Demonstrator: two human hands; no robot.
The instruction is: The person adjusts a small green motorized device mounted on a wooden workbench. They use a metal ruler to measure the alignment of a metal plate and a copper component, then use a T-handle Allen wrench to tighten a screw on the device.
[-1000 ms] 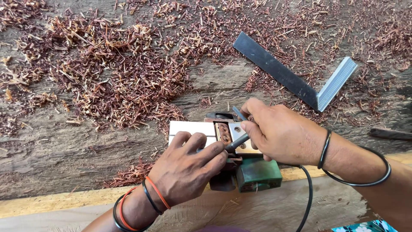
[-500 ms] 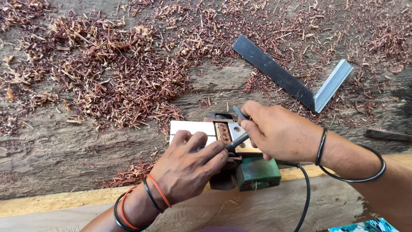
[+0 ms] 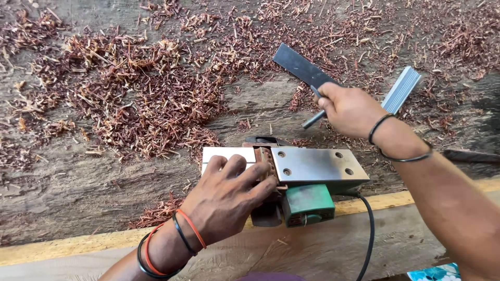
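Rough old wood slab (image 3: 78, 208) covered in reddish shavings (image 3: 140, 99) far left. Left hand (image 3: 229, 200) lies spread on the upturned green planer (image 3: 307, 203), fingers at its cutter. Right hand (image 3: 351, 110), beyond it, grips a small metal tool (image 3: 311, 121) near the dark blade (image 3: 302, 66).

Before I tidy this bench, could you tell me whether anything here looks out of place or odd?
The green electric planer lies upside down, its metal sole plate facing up under the left hand. Reddish wood shavings are strewn across the rough timber. A dark flat blade lies loose among them by the right hand.
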